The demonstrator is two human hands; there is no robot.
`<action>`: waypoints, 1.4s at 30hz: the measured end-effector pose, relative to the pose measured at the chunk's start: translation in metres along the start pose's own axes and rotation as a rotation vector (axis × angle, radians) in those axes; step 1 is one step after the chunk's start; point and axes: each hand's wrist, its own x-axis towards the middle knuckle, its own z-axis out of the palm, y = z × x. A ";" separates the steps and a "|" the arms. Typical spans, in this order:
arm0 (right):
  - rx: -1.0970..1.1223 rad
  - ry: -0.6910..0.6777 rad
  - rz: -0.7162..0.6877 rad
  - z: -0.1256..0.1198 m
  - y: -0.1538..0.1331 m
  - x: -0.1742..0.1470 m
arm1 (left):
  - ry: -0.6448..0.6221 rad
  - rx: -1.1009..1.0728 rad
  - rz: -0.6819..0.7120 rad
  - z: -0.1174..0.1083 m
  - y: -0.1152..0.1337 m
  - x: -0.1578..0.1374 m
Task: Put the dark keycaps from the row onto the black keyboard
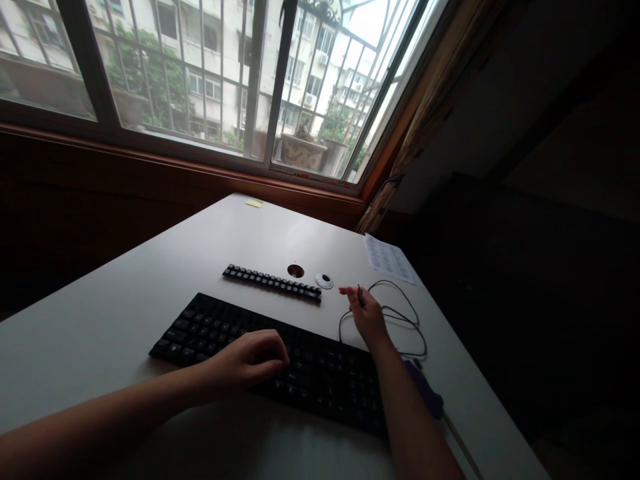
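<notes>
Black plastic first, as the clock's centre: your keyboard (320, 377) lies on the pale table (135, 293), its long side slanting from ten o'clock to four. Twelve is the far side, towards the barred window (225, 87).

Working left to right. Your left forearm enters from eight o'clock. Yellow slips (254, 203) lie at the table's far corner, twelve o'clock. Your left hand (255, 360) is over the middle of the keyboard, fingers curled in, thumb tip close to the index finger; you may have something between them, but I cannot tell. The other fingertips are hidden from view.

Just beyond the keyboard, at twelve, a double row of dark keys (273, 283) runs roughly along its far edge, apart from it. At half past twelve, a round hole (295, 271) in the tabletop; at one, a white round cover (323, 281) with a dark opening, beside the hole.

Your right hand (369, 317) is raised at two o'clock, thumb and fingers pinching a small dark piece (361, 295), other fingertips pointing towards nine. Behind it, a printed sheet (393, 259) lies between one and two, by the table's edge. Dark cord (417, 325) loops at two. Something purple (425, 390) sits at three, partly behind your right forearm.
</notes>
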 end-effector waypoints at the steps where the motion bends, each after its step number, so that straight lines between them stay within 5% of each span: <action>1: 0.005 0.026 0.029 -0.003 -0.001 0.001 | 0.000 0.008 0.008 0.000 0.000 0.000; 8: -0.145 0.186 0.013 -0.029 -0.013 0.001 | -0.002 0.150 0.156 0.006 -0.007 -0.001; 15: -0.070 -0.007 0.257 -0.042 -0.034 -0.023 | -0.012 0.344 0.336 0.021 -0.010 -0.008; 27: 0.177 -0.147 0.287 -0.052 -0.043 -0.067 | -0.132 0.802 0.461 0.018 -0.006 -0.011; 42: 0.048 -0.233 -0.044 -0.010 -0.045 -0.078 | -0.145 0.876 0.422 0.021 -0.025 -0.011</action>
